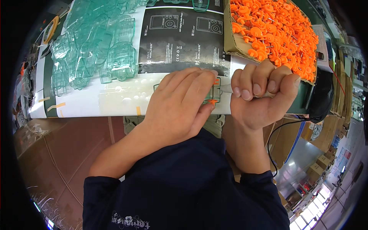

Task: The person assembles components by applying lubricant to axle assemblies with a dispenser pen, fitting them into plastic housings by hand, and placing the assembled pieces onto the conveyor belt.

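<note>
My left hand (180,101) lies over a clear green plastic part (217,94) at the table's near edge, pinning it with closed fingers and thumb. Across that part runs a metal axle with an orange wheel (212,101) at its near end and more orange at its far end. My right hand (264,94) is curled into a fist just to the right. From it a pale tapered tip (226,88) points left at the green part; the rest of that tool is hidden in the fist.
Several clear green plastic parts (120,50) are heaped at the back left. A cardboard box (242,48) full of orange wheels on axles (276,32) stands at the back right. A black printed sheet (180,38) lies between them. A tape roll (51,30) is at far left.
</note>
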A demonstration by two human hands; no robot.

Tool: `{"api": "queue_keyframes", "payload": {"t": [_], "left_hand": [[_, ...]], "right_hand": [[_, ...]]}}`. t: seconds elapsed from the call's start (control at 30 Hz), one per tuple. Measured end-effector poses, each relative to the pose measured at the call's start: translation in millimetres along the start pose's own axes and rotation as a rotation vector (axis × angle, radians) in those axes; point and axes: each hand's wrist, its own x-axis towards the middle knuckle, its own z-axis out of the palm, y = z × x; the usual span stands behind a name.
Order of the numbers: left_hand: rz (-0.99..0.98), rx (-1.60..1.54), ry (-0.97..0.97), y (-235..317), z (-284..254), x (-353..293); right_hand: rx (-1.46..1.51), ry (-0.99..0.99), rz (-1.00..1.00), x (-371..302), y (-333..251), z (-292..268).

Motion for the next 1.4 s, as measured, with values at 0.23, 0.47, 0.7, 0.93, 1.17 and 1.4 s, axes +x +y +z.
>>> {"api": "queue_keyframes", "payload": {"t": [0.23,0.47,0.7,0.93,1.17,1.4], "left_hand": [[-0.007,-0.010,0.029,-2.2,8.0,-2.7],[-0.041,-0.006,0.005,-2.2,5.6,-2.2],[-0.056,-0.005,-0.001,-3.4,7.5,-0.9],[-0.093,-0.043,-0.014,-4.0,5.7,-1.6],[0.015,-0.003,-0.017,-2.7,3.0,-4.0],[-0.074,-0.017,-0.048,0.0,1.9,-5.0]], "right_hand": [[-0.013,-0.073,-0.056,4.4,10.1,-1.7],[-0.002,-0.115,0.045,7.9,10.1,0.2],[-0.330,-0.004,0.027,-0.4,15.8,23.0],[-0.146,-0.033,0.113,9.9,9.0,-1.9],[0.016,-0.002,-0.024,-23.3,-3.3,-5.1],[-0.046,-0.060,-0.060,-28.6,5.5,-6.2]]}}
